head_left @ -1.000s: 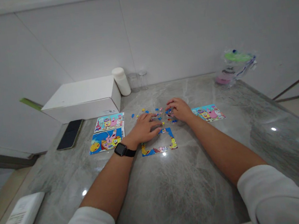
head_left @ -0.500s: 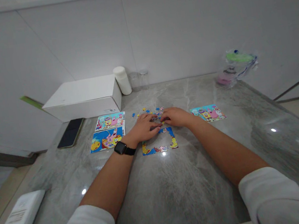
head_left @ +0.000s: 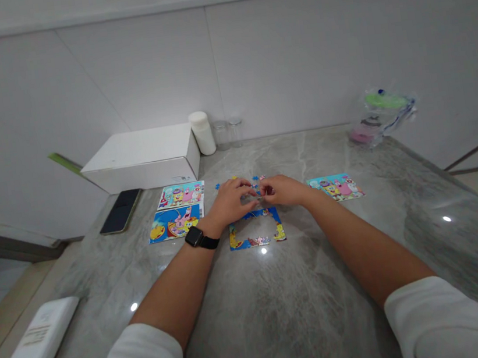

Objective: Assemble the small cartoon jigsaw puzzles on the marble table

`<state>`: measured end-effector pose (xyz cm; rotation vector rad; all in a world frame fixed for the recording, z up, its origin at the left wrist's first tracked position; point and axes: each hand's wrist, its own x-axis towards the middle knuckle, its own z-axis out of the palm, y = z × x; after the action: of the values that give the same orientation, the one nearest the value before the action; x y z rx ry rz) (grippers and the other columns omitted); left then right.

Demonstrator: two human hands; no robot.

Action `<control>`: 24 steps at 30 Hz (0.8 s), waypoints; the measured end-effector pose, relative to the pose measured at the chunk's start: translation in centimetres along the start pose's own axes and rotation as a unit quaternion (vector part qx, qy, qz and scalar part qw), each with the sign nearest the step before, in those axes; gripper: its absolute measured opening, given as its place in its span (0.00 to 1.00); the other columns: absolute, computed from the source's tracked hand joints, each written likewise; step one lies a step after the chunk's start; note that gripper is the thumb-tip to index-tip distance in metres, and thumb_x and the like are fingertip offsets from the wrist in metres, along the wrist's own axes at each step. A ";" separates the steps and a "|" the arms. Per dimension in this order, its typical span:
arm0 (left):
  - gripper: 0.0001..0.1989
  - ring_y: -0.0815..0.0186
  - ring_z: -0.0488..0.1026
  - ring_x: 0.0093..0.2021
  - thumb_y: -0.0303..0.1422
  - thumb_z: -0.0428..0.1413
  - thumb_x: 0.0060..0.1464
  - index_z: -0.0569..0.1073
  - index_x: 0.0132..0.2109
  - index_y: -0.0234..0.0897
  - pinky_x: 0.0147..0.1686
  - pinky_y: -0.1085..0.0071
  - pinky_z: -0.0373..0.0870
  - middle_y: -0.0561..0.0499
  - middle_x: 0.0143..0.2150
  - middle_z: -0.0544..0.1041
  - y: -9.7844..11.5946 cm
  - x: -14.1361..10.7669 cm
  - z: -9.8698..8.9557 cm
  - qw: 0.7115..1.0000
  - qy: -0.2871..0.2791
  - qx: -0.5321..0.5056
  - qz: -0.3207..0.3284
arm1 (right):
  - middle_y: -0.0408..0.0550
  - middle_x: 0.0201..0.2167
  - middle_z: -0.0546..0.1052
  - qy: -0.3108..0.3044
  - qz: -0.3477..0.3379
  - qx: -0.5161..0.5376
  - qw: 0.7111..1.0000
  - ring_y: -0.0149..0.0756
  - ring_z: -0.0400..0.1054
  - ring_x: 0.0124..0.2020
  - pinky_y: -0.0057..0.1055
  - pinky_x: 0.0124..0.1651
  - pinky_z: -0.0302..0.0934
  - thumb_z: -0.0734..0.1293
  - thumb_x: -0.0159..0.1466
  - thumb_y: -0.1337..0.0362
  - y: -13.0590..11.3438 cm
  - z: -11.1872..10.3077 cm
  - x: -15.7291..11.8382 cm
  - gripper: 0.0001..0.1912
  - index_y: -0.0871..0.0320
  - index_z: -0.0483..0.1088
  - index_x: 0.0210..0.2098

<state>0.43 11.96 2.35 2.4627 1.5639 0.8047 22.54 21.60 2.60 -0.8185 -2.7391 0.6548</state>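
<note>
Near the middle of the table lies a jigsaw puzzle [head_left: 280, 231], its border joined into a frame around a bare centre. My left hand [head_left: 232, 201], wearing a black watch [head_left: 194, 236], hovers over the frame's upper left, thumb and fingers apart. Facing it, my right hand [head_left: 283, 190] has its fingertips pinched on a small puzzle piece, mostly hidden by the fingers. Loose puzzle pieces [head_left: 255, 178] lie just beyond both hands, partly covered by them. Two printed picture sheets [head_left: 174, 221] are to the left, and a matching picture card [head_left: 337, 187] lies to the right.
A phone [head_left: 120, 211] lies left of the sheets, in front of a white box [head_left: 143, 156]. Beside the box stand a white bottle [head_left: 203, 134] and two clear glasses [head_left: 236, 132]. A plastic bag [head_left: 380, 116] sits back right; a white device [head_left: 33, 353] is front left.
My right hand has lifted slightly and its fingertips are drawn together in a pinch. My left hand remains close by with its fingers apart. The camera view has shifted a little.
</note>
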 end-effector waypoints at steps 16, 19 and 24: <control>0.02 0.60 0.77 0.50 0.30 0.64 0.58 0.81 0.36 0.40 0.58 0.60 0.71 0.49 0.46 0.79 6.3 -2.7 -4.4 0.980 0.105 -0.142 -0.088 | 0.44 0.34 0.82 0.139 -0.078 0.144 0.977 0.35 0.74 0.35 0.31 0.40 0.66 0.68 0.64 0.66 -7.3 -3.4 -3.7 0.07 0.55 0.78 0.41; 0.05 0.61 0.77 0.48 0.33 0.64 0.60 0.80 0.35 0.40 0.55 0.62 0.71 0.49 0.43 0.80 6.5 -4.4 -3.2 0.959 0.118 -0.213 -0.148 | 0.47 0.40 0.82 0.213 -0.087 0.137 0.963 0.37 0.75 0.38 0.34 0.44 0.68 0.68 0.65 0.67 -7.7 -1.9 -5.1 0.11 0.54 0.78 0.47; 0.09 0.63 0.75 0.43 0.39 0.64 0.59 0.81 0.35 0.38 0.47 0.66 0.70 0.49 0.41 0.78 6.6 -7.0 -0.3 0.902 0.178 -0.325 -0.222 | 0.49 0.41 0.80 0.325 -0.087 0.109 0.935 0.42 0.74 0.41 0.41 0.48 0.70 0.69 0.67 0.64 -7.5 2.3 -7.6 0.07 0.52 0.75 0.45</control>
<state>3.38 2.77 2.43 1.4782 1.5241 1.4439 24.58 10.89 3.54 -0.5922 -2.0649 0.5185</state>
